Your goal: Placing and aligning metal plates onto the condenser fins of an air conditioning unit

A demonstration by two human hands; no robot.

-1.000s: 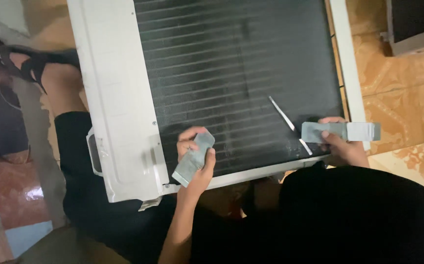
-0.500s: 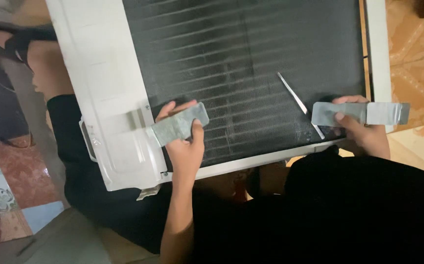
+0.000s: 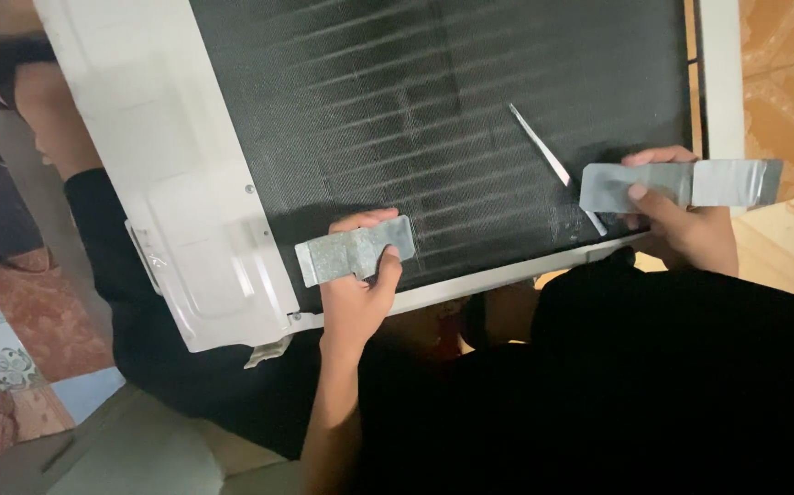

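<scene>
Holding two flat grey metal plates over an air-conditioner unit lying on its back, we seem to be early in the work — neither plate looks fixed to anything yet. At the far left, the white casing (image 3: 168, 183) of the unit frames the dark finned coil (image 3: 433, 119). Our left hand (image 3: 355, 298) is closed around the left metal plate (image 3: 353, 250), thumb on its face, pressing it flat near the coil's lower edge, just beside the casing. Further right, a thin pale strip (image 3: 543, 151) lies slantwise on the fins. Our right hand (image 3: 681, 225) grips the right metal plate (image 3: 681, 185) at the coil's lower right corner, its end jutting past the white rim. We judge both plates are in hand but unfastened — no screws or tools show.
</scene>
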